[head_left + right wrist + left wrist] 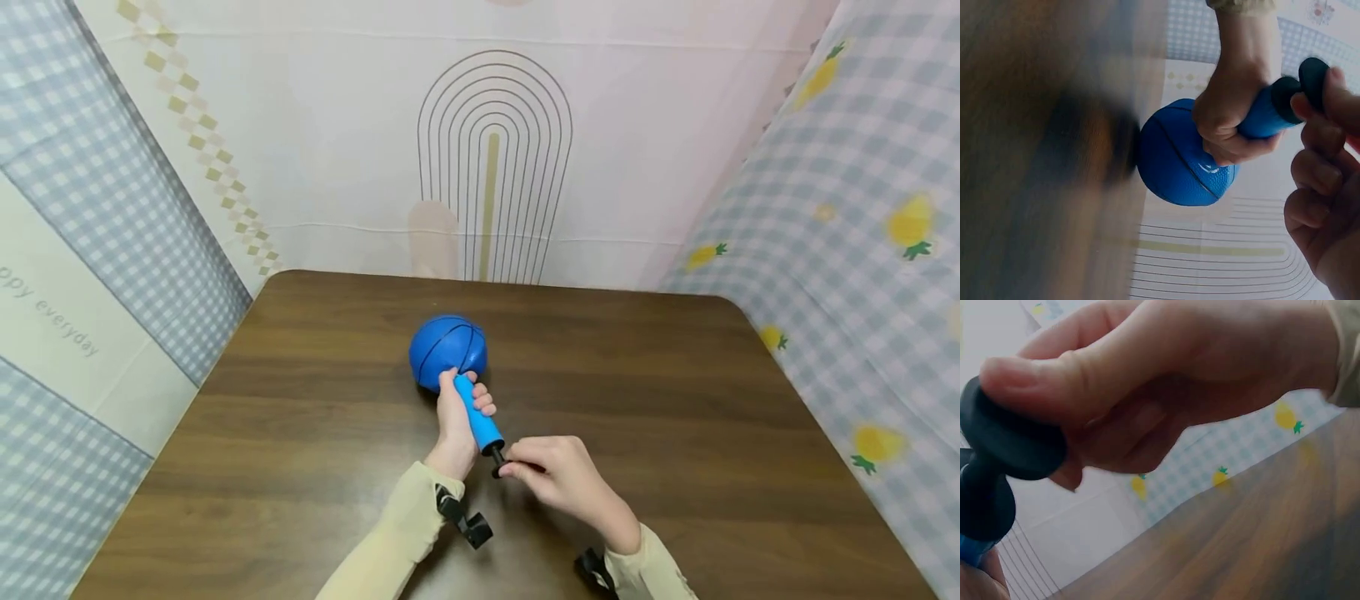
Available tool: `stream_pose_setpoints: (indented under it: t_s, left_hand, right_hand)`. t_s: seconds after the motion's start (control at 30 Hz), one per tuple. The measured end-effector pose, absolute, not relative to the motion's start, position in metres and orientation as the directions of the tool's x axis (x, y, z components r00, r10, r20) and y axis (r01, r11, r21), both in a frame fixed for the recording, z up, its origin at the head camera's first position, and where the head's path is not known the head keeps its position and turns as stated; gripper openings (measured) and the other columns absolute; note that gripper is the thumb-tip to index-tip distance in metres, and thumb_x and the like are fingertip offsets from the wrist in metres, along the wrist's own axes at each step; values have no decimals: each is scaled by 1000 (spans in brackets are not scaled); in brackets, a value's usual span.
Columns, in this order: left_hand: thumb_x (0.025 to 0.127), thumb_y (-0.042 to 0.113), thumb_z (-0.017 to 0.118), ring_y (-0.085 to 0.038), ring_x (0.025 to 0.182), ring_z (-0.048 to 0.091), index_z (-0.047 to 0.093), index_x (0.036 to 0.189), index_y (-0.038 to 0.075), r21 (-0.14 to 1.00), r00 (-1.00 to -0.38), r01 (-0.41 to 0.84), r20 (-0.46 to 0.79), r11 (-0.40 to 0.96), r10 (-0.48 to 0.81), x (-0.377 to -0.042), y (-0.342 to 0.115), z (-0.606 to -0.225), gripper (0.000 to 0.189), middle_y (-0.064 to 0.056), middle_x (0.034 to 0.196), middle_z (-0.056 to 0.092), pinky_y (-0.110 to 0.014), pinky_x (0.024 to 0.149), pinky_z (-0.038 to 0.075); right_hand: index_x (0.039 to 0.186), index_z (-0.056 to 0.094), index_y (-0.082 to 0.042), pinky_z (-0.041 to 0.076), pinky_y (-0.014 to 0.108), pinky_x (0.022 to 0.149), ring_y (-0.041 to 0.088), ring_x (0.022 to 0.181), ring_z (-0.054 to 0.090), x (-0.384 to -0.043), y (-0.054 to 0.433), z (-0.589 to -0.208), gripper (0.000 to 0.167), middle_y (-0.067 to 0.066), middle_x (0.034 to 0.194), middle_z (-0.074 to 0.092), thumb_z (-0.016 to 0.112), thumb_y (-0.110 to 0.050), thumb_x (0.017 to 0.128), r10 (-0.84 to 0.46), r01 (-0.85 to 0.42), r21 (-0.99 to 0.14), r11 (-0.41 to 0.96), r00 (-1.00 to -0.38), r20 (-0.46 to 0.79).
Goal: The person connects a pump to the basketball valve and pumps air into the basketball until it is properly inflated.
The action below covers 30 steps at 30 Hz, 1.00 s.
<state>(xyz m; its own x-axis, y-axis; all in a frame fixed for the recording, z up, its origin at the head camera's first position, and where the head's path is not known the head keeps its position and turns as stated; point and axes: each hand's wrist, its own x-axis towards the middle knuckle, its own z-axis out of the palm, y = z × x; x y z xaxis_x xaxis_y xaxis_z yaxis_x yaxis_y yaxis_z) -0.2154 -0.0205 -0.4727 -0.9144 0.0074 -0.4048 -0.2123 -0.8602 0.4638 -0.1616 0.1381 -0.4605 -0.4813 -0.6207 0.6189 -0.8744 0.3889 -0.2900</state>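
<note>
A small blue ball (442, 346) with black seam lines sits on the wooden table. Just in front of it, my left hand (455, 425) grips the blue barrel of a hand pump (480, 421), whose far end points at the ball. Whether the pump's tip is in the ball is hidden by the left hand. My right hand (558, 471) pinches the pump's black handle (1016, 434) between thumb and fingers. A short stretch of black rod shows between barrel and handle in the head view. In the right wrist view the left fingers (1241, 147) wrap the barrel beside the ball.
The brown wooden table (300, 467) has rounded far corners. Behind it hangs a pale patterned cloth (337, 150), with checked cloths on the left (97, 208) and right (840, 317). Black wrist straps with mounts (465, 521) sit over both sleeves.
</note>
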Motion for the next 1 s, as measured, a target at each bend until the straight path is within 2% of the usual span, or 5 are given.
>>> stream_pose_setpoints:
  t_s: [0.37,0.6,0.73,0.87,1.0]
  left_hand:
    - [98,38,40,-3,44,35,46,83,15,459,-914,-181,-406,-870,-25,-224,-21,-468,28,6,58,41,-14,43,33]
    - [99,39,39,-3,44,36,45,84,15,437,-906,-226,-423,-871,23,-217,-10,-471,29,6,58,40,-13,43,33]
    - [99,40,40,-3,43,36,45,83,15,431,-909,-230,-416,-872,34,-220,-16,-471,30,7,57,40,-13,43,33]
    - [99,39,39,-4,42,37,46,82,15,410,-918,-205,-395,-889,30,-226,-24,-469,30,6,57,41,-14,42,33]
    - [98,39,40,-4,42,37,46,82,15,396,-925,-161,-380,-904,-2,-228,-28,-468,30,6,57,41,-14,41,32]
  right_hand:
    - [71,58,-26,25,2,51,-11,51,34,-126,158,-441,22,-17,57,46,66,-33,91,-641,-885,-216,411,-450,622]
    - [72,64,-22,31,3,52,-9,51,39,-156,145,-459,22,-14,60,56,67,-35,90,-581,-839,-298,456,-534,614]
    - [72,63,-22,31,4,51,-8,51,39,-158,140,-458,20,-13,59,54,70,-29,88,-605,-863,-262,432,-492,626]
    - [69,61,-24,25,3,51,-10,50,35,-144,148,-445,23,-15,57,45,68,-32,90,-646,-882,-239,405,-461,608]
    - [70,61,-25,25,2,51,-10,50,34,-135,155,-440,21,-15,58,46,68,-30,90,-670,-904,-243,351,-424,609]
